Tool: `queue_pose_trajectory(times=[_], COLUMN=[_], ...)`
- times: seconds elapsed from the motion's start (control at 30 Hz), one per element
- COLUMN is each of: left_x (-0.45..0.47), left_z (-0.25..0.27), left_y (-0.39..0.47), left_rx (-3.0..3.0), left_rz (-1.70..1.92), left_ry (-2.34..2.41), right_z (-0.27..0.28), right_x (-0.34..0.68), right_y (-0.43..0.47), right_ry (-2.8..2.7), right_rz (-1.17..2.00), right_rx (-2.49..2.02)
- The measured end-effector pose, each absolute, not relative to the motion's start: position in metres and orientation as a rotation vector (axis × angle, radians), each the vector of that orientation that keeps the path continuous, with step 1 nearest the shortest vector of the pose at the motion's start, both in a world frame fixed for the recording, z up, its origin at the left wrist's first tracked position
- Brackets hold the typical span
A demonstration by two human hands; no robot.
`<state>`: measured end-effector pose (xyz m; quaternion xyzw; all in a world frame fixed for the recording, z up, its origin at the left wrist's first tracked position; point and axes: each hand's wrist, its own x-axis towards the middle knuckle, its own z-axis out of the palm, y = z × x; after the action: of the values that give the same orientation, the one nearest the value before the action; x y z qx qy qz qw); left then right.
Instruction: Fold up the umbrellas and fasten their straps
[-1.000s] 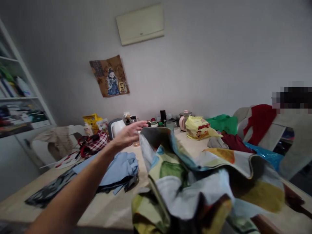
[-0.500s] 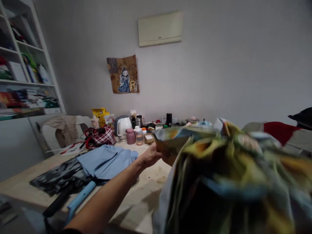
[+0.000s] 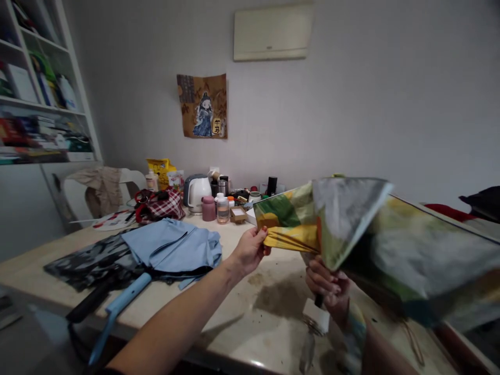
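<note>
A colourful patterned umbrella (image 3: 287, 211), its canopy loose and partly folded, hangs over the table in front of me. My left hand (image 3: 252, 249) pinches a yellow edge of the fabric between thumb and fingers. Close under the canopy, my right hand (image 3: 328, 285) is wrapped around the umbrella's shaft. Below that hand a white handle end (image 3: 316, 316) shows, with something dangling from it. The right side of the canopy is smeared by motion. To the left lie a light blue umbrella (image 3: 167, 245) and a dark camouflage umbrella (image 3: 91, 258), both loosely folded.
Along the table's (image 3: 230, 333) far side stand a kettle (image 3: 198, 194), a pink jar (image 3: 209, 208), a clear bottle (image 3: 223, 210) and small boxes. A red plaid bag (image 3: 164, 203) sits behind the blue umbrella. A chair (image 3: 130, 179) is at the left.
The canopy has swung down and to the right, narrowing and uncovering my right hand and the handle. My left hand still holds a fabric edge. The view has tilted slightly downward.
</note>
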<state>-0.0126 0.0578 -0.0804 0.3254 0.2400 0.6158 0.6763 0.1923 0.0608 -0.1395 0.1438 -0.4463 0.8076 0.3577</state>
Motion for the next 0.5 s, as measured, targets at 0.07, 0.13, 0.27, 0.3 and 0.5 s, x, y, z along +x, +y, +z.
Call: queue_pose_trajectory(times=[0.07, 0.13, 0.27, 0.3, 0.5], left_x=[-0.01, -0.007, -0.003, -0.002, 0.017], left_z=[-0.083, -0.086, -0.096, -0.098, -0.1], left_y=[0.059, 0.058, 0.048, 0.046, 0.043], left_rx=[0.647, 0.603, 0.64, 0.691, 0.742], left_rz=[1.382, 1.365, 1.212, 1.199, 1.338], left_ry=[0.592, 0.624, 0.6, 0.567, 0.615], right_z=[-0.14, -0.138, -0.133, -0.132, -0.133], right_x=[0.19, 0.188, 0.19, 0.191, 0.188], right_y=[0.064, 0.066, 0.066, 0.066, 0.065], right_ry=[-0.917, -0.776, -0.722, -0.709, -0.764], right_rz=[2.149, 2.231, 2.261, 2.252, 2.235], right_rx=[0.623, 0.772, 0.779, 0.759, 0.746])
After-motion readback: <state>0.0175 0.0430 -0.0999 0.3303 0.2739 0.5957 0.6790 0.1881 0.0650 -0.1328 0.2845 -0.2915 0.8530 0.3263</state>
